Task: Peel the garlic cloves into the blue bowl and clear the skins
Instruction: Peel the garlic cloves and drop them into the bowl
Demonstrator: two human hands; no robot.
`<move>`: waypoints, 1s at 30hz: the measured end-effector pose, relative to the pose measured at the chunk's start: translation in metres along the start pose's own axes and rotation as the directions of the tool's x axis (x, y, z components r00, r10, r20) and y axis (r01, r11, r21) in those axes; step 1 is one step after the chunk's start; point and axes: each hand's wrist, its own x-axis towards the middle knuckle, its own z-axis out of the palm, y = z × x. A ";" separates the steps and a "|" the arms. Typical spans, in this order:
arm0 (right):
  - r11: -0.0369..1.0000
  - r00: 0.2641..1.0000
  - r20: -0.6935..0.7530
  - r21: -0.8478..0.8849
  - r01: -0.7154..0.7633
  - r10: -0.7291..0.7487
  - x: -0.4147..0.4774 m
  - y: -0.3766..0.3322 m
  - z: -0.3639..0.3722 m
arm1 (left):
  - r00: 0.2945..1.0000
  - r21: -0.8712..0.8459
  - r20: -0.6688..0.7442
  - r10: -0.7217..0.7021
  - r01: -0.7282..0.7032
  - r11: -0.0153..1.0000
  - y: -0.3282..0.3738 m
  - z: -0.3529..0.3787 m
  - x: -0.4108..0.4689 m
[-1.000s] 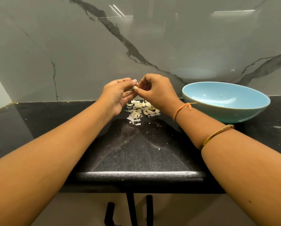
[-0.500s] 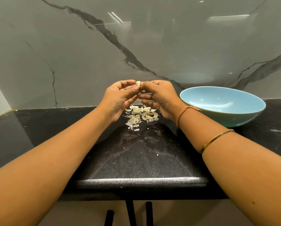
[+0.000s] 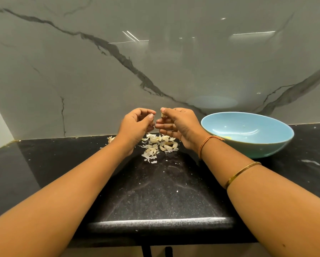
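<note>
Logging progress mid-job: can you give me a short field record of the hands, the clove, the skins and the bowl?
left hand: raised over the pile, fingers curled; whether it pinches a scrap of skin is unclear
right hand: pinches a garlic clove at its fingertips
gap: the hands are close but apart
pile: skins and cloves on the black counter, below the hands
blue bowl: right of the pile, with a pale yellow bit inside
stray piece: on the counter, left of the left wrist
</note>
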 end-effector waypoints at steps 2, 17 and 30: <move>0.999 1.000 -0.003 0.034 -0.009 0.009 -0.001 -0.002 0.000 | 1.000 0.006 0.015 0.003 -0.003 1.000 0.000 0.000 0.000; 0.730 0.945 -0.030 -0.643 0.231 -0.326 -0.002 -0.001 0.002 | 0.984 -0.009 -0.152 -0.094 0.094 0.996 -0.004 -0.005 0.004; 0.310 0.833 0.031 -0.920 0.240 -0.553 -0.003 -0.027 -0.014 | 0.989 0.055 -0.118 -0.091 0.098 0.994 -0.006 -0.006 0.006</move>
